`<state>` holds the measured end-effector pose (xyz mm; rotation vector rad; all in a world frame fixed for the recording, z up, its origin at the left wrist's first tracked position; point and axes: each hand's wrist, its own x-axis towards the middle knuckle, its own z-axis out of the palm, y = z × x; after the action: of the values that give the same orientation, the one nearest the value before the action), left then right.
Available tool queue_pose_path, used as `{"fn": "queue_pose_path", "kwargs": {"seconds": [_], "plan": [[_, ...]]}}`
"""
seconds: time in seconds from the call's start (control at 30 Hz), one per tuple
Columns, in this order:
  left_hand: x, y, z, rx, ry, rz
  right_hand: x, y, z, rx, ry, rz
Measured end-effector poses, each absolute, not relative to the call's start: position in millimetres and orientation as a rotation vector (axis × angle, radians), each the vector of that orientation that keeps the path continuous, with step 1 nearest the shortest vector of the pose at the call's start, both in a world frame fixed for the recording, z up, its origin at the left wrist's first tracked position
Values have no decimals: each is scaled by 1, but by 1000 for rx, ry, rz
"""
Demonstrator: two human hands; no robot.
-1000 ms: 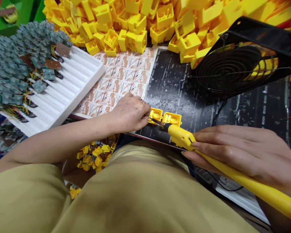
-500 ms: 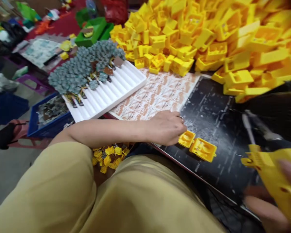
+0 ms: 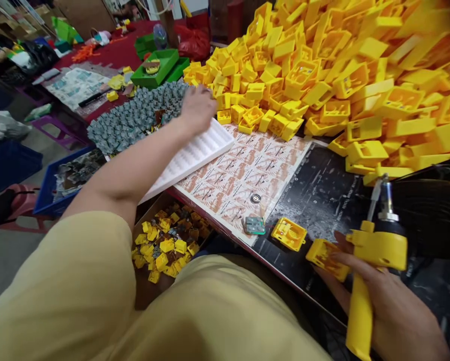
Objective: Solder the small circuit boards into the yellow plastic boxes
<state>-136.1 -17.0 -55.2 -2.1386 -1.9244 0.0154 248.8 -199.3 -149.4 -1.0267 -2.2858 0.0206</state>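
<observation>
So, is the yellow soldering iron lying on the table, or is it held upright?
Held upright. The right hand grips the soldering iron by its handle, with the metal tip pointing up, above the black mat.

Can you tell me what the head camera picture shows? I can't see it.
A person's left hand reaches over a white tray toward a heap of grey circuit boards, while the right hand grips a yellow soldering tool beside piled yellow casings.

On the work board [image 3: 322, 190], 2 housings [image 3: 288, 233] lie side by side near its front edge with a small circuit board [image 3: 255, 225] just left of them, the ridged tray [image 3: 195, 155] farther left behind, and the heap of housings [image 3: 322, 75] along the back.
</observation>
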Motion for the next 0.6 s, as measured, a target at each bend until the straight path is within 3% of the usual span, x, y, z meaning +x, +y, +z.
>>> {"fn": "queue_pose_path", "kwargs": {"seconds": [0.23, 0.43, 0.5, 0.6], "plan": [[-223, 24, -57, -2060, -2076, -186, 243, -196, -147, -992, -2336, -7], [-208, -8, -32, -2073, -2099, -1355, 244, -196, -152, -1095, -2251, -148], [-184, -19, -30, -2260, -2139, -1542, 234, -196, -153, -1117, -2224, -180], [-137, -33, -37, -2662, -2229, -1522, 216, -196, -151, -1092, -2241, -128]]}}
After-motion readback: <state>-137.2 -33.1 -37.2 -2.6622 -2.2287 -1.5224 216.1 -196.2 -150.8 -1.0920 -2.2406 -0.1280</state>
